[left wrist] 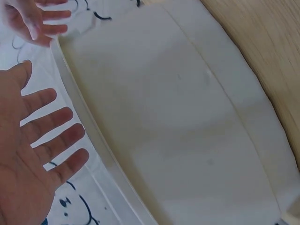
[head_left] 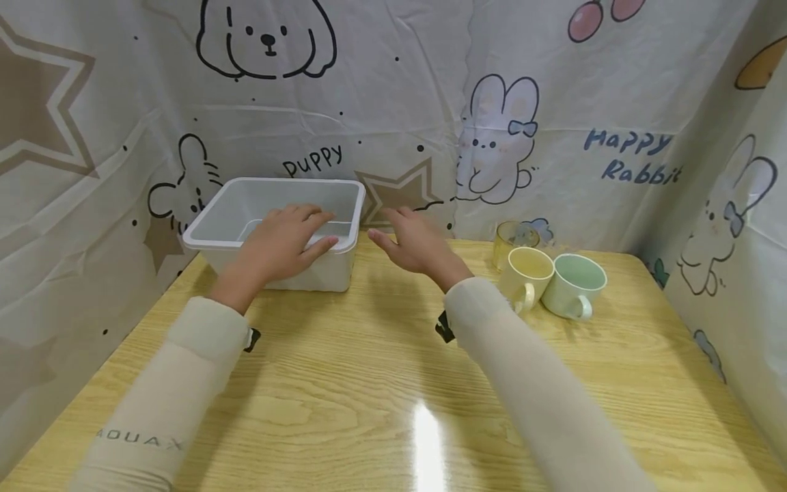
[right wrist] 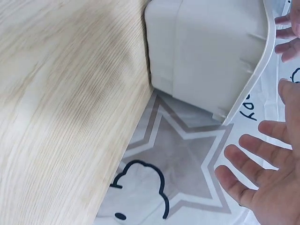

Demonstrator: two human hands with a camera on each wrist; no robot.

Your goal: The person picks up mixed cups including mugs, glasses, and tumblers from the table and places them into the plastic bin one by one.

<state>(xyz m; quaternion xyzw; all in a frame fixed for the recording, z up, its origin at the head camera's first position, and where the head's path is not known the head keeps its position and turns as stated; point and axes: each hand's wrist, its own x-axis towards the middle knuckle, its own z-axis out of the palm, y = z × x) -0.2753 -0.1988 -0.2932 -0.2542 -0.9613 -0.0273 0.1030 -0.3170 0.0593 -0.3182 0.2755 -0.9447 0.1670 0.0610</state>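
My left hand (head_left: 279, 242) is held over the near rim of a white plastic bin (head_left: 289, 273), fingers spread and nothing in them. In the left wrist view the same hand (left wrist: 37, 140) shows its palm and straight fingers above the bin's rim. My right hand (head_left: 418, 242) hovers just right of the bin, over the table, fingers extended and holding nothing. The right wrist view shows this hand (right wrist: 267, 164) apart from the bin's side wall (right wrist: 211, 51). In the head view, the visible part of the bin's inside is bare.
On the right of the wooden table (head_left: 344, 396) stand a yellow mug (head_left: 519, 277), a green mug (head_left: 574, 283) and a clear yellowish glass (head_left: 507, 239), close together. A printed curtain (head_left: 393, 89) hangs behind the table and along its sides.
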